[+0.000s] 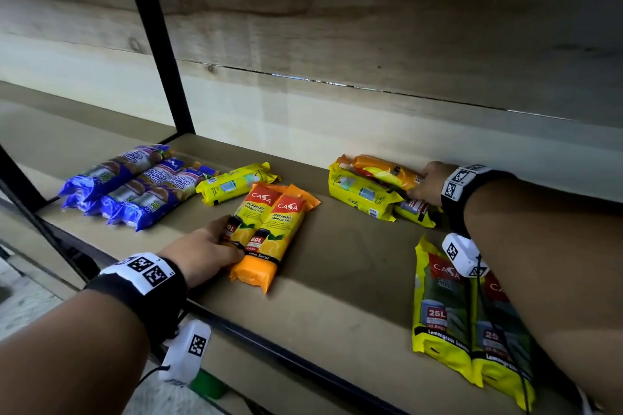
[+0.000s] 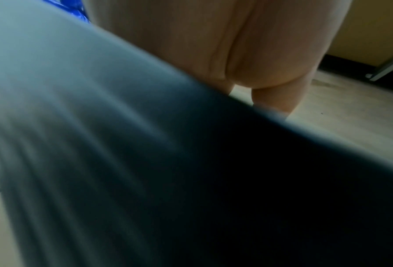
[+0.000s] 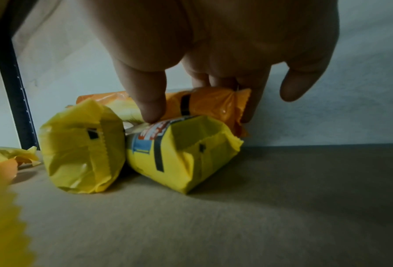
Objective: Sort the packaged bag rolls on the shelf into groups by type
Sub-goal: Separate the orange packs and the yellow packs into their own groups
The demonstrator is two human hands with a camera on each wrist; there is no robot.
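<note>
Reaching to the far right of the shelf (image 1: 337,266), the right hand (image 1: 429,184) pinches an orange roll pack (image 3: 213,103) lying atop two yellow packs (image 3: 181,153). The left hand (image 1: 202,253) grips the near-left pack of two orange-and-yellow CASA 60L rolls (image 1: 269,232). A lone yellow pack (image 1: 232,187) lies beyond them, blue packs (image 1: 135,185) sit far left, count unclear, and two yellow 25L packs (image 1: 441,307) lie near right.
</note>
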